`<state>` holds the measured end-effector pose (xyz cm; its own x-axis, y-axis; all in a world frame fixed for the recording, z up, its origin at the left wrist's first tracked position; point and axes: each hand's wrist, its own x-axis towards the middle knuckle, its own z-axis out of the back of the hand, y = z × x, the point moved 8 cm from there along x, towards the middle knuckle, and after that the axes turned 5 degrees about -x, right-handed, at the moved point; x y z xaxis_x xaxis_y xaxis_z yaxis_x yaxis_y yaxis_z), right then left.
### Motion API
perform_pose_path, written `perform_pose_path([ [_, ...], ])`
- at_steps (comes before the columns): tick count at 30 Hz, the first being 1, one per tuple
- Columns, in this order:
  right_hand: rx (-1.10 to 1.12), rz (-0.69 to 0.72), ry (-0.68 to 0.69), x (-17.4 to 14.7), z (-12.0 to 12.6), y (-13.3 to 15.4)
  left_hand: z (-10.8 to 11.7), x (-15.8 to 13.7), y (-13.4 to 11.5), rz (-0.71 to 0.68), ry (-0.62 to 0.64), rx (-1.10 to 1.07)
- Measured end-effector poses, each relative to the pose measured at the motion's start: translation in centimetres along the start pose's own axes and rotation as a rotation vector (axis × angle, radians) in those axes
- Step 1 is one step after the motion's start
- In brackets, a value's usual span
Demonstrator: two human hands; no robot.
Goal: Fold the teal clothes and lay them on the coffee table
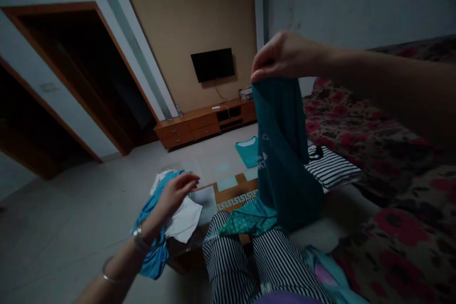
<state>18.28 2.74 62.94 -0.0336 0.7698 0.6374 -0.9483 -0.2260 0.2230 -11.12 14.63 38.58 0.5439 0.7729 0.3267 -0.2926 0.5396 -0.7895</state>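
My right hand (274,59) is raised and pinches the upper edge of a dark teal T-shirt (285,161) with pale lettering. The shirt hangs down, and its brighter green patterned part rests over my striped knees. On the other side, my left hand (180,190) hovers palm down with bent, loosely extended fingers and nothing in it. Silver bangles circle that wrist. Below and beside it, a blue garment (156,263) and a white garment (185,218) lie over the table's left end.
The low table (226,194) has a glass top. A folded teal shirt (247,152) lies at its far end. Black-and-white striped clothing (333,168) lies to the right, before a floral sofa (399,228). A television (213,65) hangs above a wooden cabinet (199,126).
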Motion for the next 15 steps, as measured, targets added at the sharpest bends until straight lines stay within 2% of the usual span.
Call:
perform_pose_path([
  [2,-0.188,0.068,0.070,0.1,0.0,0.5,-5.0,-1.5,1.8,0.001,0.037,-0.102],
  [5,-0.326,0.086,0.058,0.6,0.4,0.5,-10.2,-3.5,1.2,-0.051,-0.004,-0.188],
  [8,-0.427,0.107,0.023,1.4,0.1,0.9,-13.0,-5.3,-2.1,-0.189,-0.082,-0.197],
  [10,-0.482,0.132,-0.019,2.1,-0.2,1.5,-14.1,-6.6,-4.8,-0.338,-0.105,-0.143],
  [13,-0.514,0.124,-0.040,3.2,-1.2,2.6,-16.2,-8.2,-8.2,-0.605,-0.052,0.060],
  [15,-0.521,0.098,-0.014,3.8,-2.1,3.4,-17.9,-8.5,-9.2,-0.701,0.024,0.217],
])
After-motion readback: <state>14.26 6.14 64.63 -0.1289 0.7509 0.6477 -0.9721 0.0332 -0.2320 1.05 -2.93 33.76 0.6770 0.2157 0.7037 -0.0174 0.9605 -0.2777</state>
